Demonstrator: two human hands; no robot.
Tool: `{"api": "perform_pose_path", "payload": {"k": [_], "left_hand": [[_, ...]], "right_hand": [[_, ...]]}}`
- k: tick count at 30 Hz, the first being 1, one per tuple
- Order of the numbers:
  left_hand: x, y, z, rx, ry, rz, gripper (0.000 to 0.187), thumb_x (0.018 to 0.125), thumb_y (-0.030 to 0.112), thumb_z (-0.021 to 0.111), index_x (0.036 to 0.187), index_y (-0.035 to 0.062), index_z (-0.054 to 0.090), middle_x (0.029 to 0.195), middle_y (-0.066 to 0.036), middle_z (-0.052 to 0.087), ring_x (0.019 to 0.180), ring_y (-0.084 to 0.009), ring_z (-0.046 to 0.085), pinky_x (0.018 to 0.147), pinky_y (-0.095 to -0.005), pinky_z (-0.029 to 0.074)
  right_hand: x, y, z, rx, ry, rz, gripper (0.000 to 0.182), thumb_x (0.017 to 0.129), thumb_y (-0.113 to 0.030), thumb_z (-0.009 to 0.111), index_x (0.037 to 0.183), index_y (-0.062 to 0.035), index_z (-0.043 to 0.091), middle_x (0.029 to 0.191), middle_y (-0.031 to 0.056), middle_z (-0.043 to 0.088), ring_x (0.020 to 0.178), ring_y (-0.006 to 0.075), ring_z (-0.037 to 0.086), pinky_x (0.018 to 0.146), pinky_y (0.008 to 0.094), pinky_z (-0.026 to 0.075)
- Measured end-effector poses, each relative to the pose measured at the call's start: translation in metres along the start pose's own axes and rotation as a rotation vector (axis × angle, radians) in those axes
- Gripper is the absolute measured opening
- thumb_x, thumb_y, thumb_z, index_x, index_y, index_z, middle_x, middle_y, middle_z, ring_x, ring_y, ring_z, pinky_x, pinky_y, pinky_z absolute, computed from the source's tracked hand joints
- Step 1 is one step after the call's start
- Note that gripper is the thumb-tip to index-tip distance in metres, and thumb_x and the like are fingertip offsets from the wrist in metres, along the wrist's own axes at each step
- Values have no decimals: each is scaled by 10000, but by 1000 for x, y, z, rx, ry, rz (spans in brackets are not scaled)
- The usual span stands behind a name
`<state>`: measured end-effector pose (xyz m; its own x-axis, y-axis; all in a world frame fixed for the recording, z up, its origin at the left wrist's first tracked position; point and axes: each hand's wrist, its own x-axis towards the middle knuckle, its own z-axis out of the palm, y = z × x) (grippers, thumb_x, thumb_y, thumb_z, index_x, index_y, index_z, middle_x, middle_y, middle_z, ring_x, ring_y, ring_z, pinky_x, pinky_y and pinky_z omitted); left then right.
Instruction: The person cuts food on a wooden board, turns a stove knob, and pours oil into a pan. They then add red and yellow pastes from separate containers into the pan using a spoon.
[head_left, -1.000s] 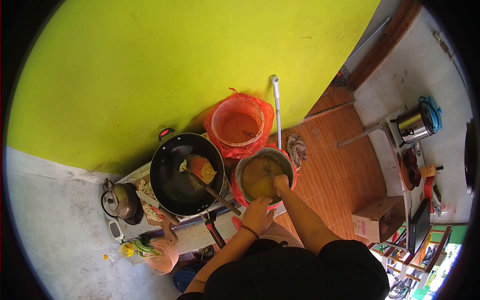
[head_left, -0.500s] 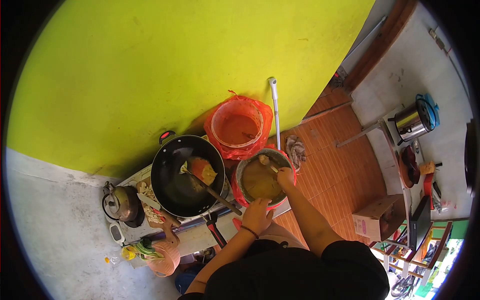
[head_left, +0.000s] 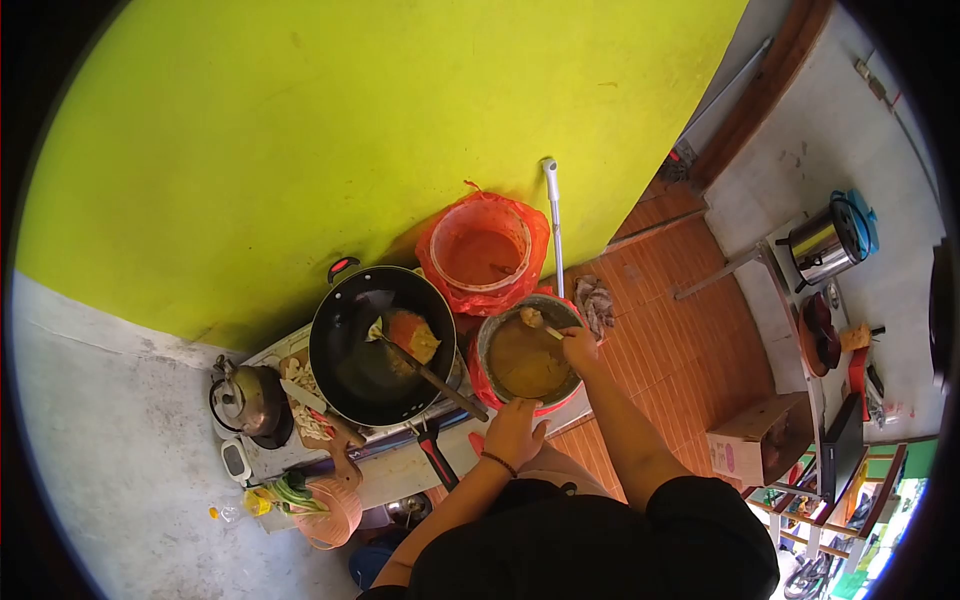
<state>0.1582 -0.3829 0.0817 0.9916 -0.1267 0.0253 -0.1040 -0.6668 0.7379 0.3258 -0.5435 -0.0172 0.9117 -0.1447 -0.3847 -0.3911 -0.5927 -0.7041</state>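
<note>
My right hand (head_left: 578, 350) is closed around the handle of a ladle (head_left: 531, 317), whose bowl holds some brownish food just over the broth. Beneath it is a grey-rimmed bucket (head_left: 486, 375) lined with a red plastic bag, filled with murky yellow-brown liquid. Fingers of my left hand (head_left: 515, 432) are hooked over the bucket's near rim, thumb sticking out to the side. To the left, a black wok (head_left: 345, 370) contains oil and an orange-yellow mass. A spatula (head_left: 430, 375) with a wooden handle leans across the wok's right rim.
Behind the bucket stands a tub (head_left: 480, 245) of orange-red liquid in a red bag. A kettle (head_left: 245, 400), cutting board (head_left: 345, 468) with knife and chopped pieces, and pink basket (head_left: 330, 515) are at left. A cardboard box (head_left: 760, 440) is at right.
The view has shifted a little, moving the scene slightly rightward. My right hand has risen slightly with the ladle. My left hand stays at the rim.
</note>
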Motion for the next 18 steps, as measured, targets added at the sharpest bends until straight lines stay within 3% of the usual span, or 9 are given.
{"api": "perform_pose_path", "payload": {"k": [5, 10, 13, 18], "left_hand": [[0, 2, -7, -9, 1, -7, 391, 807, 210, 699, 1122, 3, 594, 1044, -190, 605, 1013, -371, 577, 884, -435, 466], [0, 2, -11, 15, 73, 30, 445, 798, 192, 702, 1172, -7, 564, 1135, -211, 572, 1082, -382, 545, 934, -449, 444], [-2, 6, -20, 84, 177, 14, 492, 796, 189, 708, 1216, -8, 545, 1225, -230, 535, 1137, -396, 520, 972, -467, 422], [-9, -1, -38, 41, 299, -86, 543, 778, 183, 734, 1248, 7, 528, 1275, -238, 508, 1174, -409, 495, 997, -480, 402]], "right_hand": [[-15, 30, 4, -22, 14, -115, 313, 766, -185, 603, 1028, -102, 752, 856, 120, 728, 797, 218, 694, 734, 337, 514], [-63, -18, -33, 36, -81, -225, 320, 781, -136, 594, 1060, -68, 736, 826, 105, 726, 759, 171, 680, 692, 316, 504], [-81, -57, -42, 53, -145, -326, 325, 794, -180, 549, 1042, -76, 731, 871, 187, 697, 847, 334, 688, 768, 402, 523], [-105, -115, -13, 9, -139, -611, 262, 789, -129, 561, 984, -36, 710, 847, 216, 668, 834, 383, 651, 742, 449, 511]]}}
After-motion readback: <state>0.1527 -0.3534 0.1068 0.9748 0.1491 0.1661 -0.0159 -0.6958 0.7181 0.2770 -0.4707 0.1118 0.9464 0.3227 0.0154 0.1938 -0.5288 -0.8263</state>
